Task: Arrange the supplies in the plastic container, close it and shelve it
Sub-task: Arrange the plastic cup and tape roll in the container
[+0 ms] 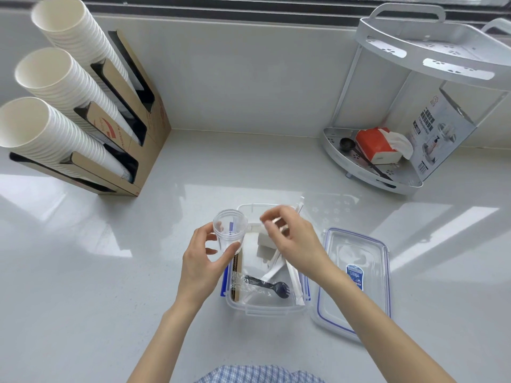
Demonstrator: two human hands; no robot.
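Observation:
A clear plastic container (250, 306) with blue clips stands open on the counter in front of me. Inside it lie a black spork in a clear wrapper (269, 286), white wrapped straws (294, 283), a white packet (266, 246) and brown sticks (236, 268). My left hand (203, 258) holds a small clear plastic cup (229, 230) above the container's left edge. My right hand (293, 239) hovers over the container, pinching a thin wrapped straw (300, 205). The container's lid (354, 277) lies flat to the right.
A white two-tier corner shelf (387, 186) stands at the back right, holding a red tissue pack (377, 145), a black scoop (347, 143) and a printed box (439, 134). A cardboard dispenser (138, 128) with three stacks of paper cups stands at the back left.

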